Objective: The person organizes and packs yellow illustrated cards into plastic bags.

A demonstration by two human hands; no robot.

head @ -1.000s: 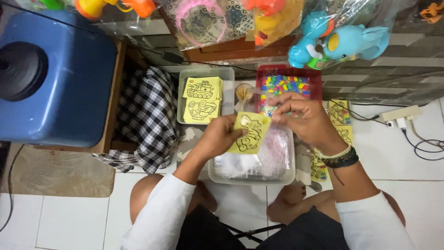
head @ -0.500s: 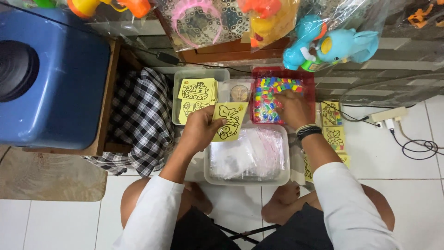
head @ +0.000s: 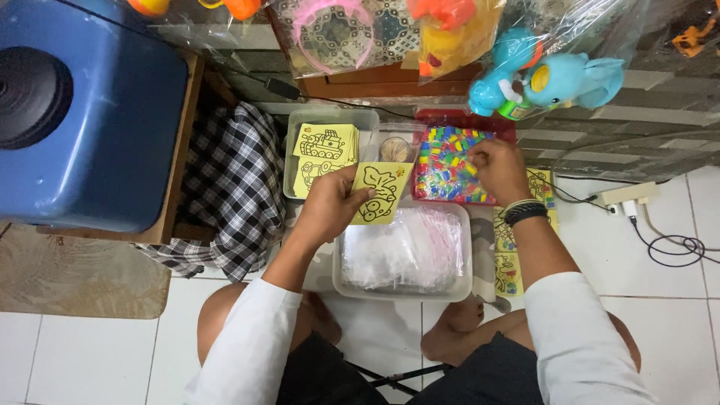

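you are sitting on a white tiled floor [head: 660, 315], looking down over your knees at a cluster of trays. your left hand [head: 330, 202] is closed around a yellow picture card [head: 379, 191] with a black line drawing on it, thumb on top and fingers underneath, holding it just above the far left corner of a clear plastic tub [head: 405, 251]. that tub sits nearest your legs and is filled with clear plastic bags [head: 401, 247].

your right hand [head: 499, 169] rests over the right side of a red tray [head: 506, 127] packed with small multicoloured packets [head: 446, 161]. its fingers are curled narrow and dip down among the packets; you cannot tell from here whether they have pinched one. a dark wristband [head: 525, 212] circles that wrist.

beyond the card, a grey tray [head: 330, 118] holds a stack of yellow cards [head: 324, 150], the top one showing a boat drawing. between the grey tray and the red one stands a small clear cup [head: 394, 146]. more yellow cards [head: 506, 259] lie on the floor just beside the right edge of the tub, partly under your right forearm.

to your left, a black and white checked cloth [head: 232, 187] hangs beside a large blue container [head: 82, 120] on a wooden stand. bagged plastic toys, including a blue elephant toy [head: 570, 79], hang along the far side.
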